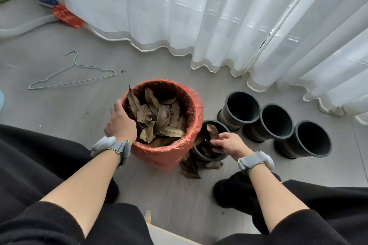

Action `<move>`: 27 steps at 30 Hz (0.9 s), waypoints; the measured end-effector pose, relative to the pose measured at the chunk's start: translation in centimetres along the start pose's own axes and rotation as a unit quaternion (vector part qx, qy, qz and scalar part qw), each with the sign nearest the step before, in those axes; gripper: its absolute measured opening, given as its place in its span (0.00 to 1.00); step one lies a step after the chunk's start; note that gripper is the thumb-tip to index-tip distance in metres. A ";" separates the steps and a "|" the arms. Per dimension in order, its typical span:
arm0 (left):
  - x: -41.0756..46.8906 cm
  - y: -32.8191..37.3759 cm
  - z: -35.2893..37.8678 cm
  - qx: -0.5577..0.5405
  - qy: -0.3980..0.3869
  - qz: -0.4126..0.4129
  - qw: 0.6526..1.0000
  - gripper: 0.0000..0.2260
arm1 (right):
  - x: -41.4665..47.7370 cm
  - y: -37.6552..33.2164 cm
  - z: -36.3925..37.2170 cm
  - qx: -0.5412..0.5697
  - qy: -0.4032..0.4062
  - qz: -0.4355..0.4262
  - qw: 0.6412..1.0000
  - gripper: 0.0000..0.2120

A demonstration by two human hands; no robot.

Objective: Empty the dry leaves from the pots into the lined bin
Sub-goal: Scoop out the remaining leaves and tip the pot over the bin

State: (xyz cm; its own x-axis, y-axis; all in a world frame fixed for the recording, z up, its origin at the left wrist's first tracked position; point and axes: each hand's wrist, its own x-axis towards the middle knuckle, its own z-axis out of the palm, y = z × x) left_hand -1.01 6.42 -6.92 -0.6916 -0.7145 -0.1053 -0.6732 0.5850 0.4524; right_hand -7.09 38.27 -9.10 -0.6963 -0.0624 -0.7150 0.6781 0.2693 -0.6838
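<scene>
One round bin lined with orange plastic film (165, 157) stands on the grey floor (69, 109), holding dry brown leaves (159, 119). The left hand (119, 123) grips its left rim. One black round plastic pot (207, 158) sits touching the bin's right side; the right hand (229, 143) pinches a leaf (211, 133) inside it. A few spilled leaves (191, 169) lie in front. Three empty black pots (256, 133) line up to the right, near the white curtain hem (209, 65). Open floor spreads left, where one green wire hanger (73, 73) lies.

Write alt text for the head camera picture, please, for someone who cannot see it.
A person's right-hand grip pinches dry leaves in a black pot beside an orange-lined bin of leaves, whose rim the left-hand grip holds. Three empty pots stand to the right; spilled leaves lie on the floor.
</scene>
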 end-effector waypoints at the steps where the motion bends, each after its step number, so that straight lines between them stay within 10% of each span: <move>1: 0.0 0.0 -0.1 0.000 -0.001 -0.003 1.000 0.25 | -0.5 -0.5 -0.2 0.015 -0.010 0.001 1.000 0.06; 13: -0.2 0.0 -0.3 -0.004 -0.009 -0.004 1.000 0.26 | -8.3 -14.1 -0.2 0.141 -0.131 -0.175 0.966 0.05; 22: -0.4 0.2 -0.4 -0.005 -0.008 0.006 1.000 0.26 | -9.3 -14.3 10.6 -0.017 -0.156 -0.275 0.948 0.13; 27: -0.2 -0.2 -0.4 -0.007 -0.002 0.012 1.000 0.25 | -6.6 -13.5 10.2 -0.162 -0.021 -0.312 0.936 0.15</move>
State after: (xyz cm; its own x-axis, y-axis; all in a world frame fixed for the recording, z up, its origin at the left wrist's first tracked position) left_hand -0.67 6.33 -6.63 -0.7087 -0.6986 -0.0983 -0.6525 0.5961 0.4679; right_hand -9.23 25.23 3.37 -0.9188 -0.3399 -0.2005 0.0304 0.4455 -0.8947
